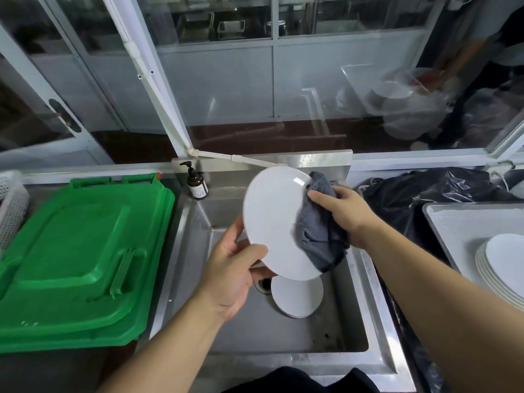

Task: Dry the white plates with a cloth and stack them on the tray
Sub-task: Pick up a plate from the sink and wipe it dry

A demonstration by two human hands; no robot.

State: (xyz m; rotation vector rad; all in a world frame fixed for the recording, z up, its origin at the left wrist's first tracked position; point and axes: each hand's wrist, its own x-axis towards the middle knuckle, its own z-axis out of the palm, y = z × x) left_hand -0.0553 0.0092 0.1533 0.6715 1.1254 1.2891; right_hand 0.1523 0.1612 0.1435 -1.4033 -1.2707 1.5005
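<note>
White plate (272, 219) held tilted in the air above the steel sink (354, 316), glossy face turned toward the camera; gripped at its lower left rim by the left hand (232, 268), thumb curled over the front face and fingers curled behind; wrapped along its right edge by a grey cloth (317, 236), bunched and hanging down past the lower rim; cloth clutched and pressed against the plate by the right hand (343, 211), fingers curled round the fabric. Directly beneath, down in the basin, a small stack of white plates (297, 299) lying flat, touching the edge of the drain (263, 285) and partly hidden by the held plate. Off to the right, on a metal tray (453, 219), a stack of dried plates (502, 268), cut off by the frame edge; between sink and tray, a crumpled black plastic bag (431, 188) draped over the counter, lying just behind the right hand. At the back left corner of the sink, a brown pump bottle (197, 184) standing upright. Left of the sink, a green plastic lid (79, 256) lying flat and filling most of that side; beyond it, at the far left edge, part of a white perforated basket (11, 202). Behind everything, glass panels in white frames (215, 80), with reflections and blurred kitchenware beyond.
</note>
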